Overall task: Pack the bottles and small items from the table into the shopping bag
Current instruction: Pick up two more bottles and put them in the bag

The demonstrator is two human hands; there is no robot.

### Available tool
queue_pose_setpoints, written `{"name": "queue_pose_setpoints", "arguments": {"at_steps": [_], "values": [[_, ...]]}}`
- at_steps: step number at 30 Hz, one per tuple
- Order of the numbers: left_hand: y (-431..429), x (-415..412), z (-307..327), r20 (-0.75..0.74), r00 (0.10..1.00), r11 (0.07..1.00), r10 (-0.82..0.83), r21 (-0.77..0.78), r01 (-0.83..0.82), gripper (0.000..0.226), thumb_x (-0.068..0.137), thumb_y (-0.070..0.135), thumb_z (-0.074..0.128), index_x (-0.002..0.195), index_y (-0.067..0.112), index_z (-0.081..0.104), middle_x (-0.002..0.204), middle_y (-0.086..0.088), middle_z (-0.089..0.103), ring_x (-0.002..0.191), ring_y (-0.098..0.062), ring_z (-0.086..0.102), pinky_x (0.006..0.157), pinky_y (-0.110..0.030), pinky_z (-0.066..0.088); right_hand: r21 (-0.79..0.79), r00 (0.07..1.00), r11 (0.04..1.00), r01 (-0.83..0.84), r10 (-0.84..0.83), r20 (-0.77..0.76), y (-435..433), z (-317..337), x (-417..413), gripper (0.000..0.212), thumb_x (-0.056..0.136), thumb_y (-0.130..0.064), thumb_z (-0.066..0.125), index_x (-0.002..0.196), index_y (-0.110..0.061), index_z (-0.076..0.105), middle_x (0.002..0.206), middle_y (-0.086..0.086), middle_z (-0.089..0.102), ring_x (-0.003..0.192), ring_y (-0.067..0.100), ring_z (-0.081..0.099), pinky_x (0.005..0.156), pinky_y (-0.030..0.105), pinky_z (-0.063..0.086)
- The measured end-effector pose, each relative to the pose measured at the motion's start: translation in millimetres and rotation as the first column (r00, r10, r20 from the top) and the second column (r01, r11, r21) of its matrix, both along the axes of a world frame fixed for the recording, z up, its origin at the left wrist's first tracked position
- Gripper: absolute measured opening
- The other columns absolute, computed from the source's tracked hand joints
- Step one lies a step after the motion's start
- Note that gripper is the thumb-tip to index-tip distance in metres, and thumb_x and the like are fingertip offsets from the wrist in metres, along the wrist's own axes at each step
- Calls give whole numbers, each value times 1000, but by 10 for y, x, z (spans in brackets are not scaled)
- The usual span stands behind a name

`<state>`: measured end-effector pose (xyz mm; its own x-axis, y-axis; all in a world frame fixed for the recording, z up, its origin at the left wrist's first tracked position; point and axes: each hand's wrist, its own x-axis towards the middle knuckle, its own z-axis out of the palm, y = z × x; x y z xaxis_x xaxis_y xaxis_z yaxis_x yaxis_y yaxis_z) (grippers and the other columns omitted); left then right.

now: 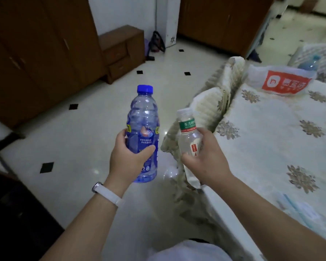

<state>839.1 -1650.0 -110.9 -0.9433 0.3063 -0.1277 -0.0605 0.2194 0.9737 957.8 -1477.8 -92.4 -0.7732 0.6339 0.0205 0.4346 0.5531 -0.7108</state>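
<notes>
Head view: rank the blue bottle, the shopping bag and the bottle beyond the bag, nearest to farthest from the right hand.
1. blue bottle, held just left of the right hand.
2. shopping bag, ahead-right on the patterned cover.
3. far bottle, beyond the bag.

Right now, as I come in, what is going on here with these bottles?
A person holds two bottles up above the tiled floor. The left hand grips a blue-capped blue bottle, and the right hand grips a smaller clear bottle with a green label. Neither is packed yet: the white shopping bag with a red logo lies farther off on the floral-covered surface, and another blue-capped bottle shows at its far edge.
</notes>
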Motion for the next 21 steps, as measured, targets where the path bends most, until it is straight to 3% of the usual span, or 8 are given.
{"name": "queue_pose_setpoints", "arguments": {"at_steps": [6, 12, 17, 19, 21], "values": [[-580, -524, 27, 8, 993, 992, 117, 43, -118, 66, 72, 19, 85, 128, 25, 49, 110, 11, 67, 90, -4, 70, 76, -33, 61, 23, 990, 990, -142, 142, 2, -348, 26, -774, 80, 69, -35, 74, 138, -32, 32, 121, -7, 53, 99, 12, 57, 84, 38, 51], [-958, -1265, -168, 20, 980, 980, 198, -18, -198, 69, 64, 29, 86, 123, 33, 50, 110, 13, 68, 93, -8, 70, 79, -42, 61, -28, 973, 973, -230, 230, -9, -559, -138, -1684, 79, 70, -31, 72, 138, -33, 31, 114, -3, 55, 92, 16, 59, 78, 38, 53], [-1063, -2068, -255, 66, 969, 969, 236, -90, -230, 73, 57, 39, 86, 122, 33, 52, 107, 11, 70, 92, -13, 72, 77, -46, 61, -103, 954, 949, -298, 292, -68, -640, -273, -2710, 57, 67, -29, 72, 113, -42, 39, 109, -7, 52, 87, 11, 59, 72, 33, 51], [-1088, -2404, -193, 65, 971, 967, 231, -127, -222, 67, 63, 33, 87, 121, 32, 53, 105, 10, 71, 91, -13, 72, 75, -42, 61, -132, 951, 943, -307, 299, -77, -657, -251, -3125, 54, 67, -29, 72, 111, -38, 42, 108, -7, 51, 85, 11, 59, 68, 29, 47], [-1109, -2753, -79, 16, 970, 961, 241, -141, -237, 62, 68, 21, 87, 118, 32, 52, 103, 12, 70, 90, -8, 71, 70, -29, 58, -156, 948, 936, -315, 303, -98, -666, -188, -3514, 55, 68, -27, 73, 111, -38, 41, 107, -8, 50, 86, 11, 59, 65, 25, 44]]}}
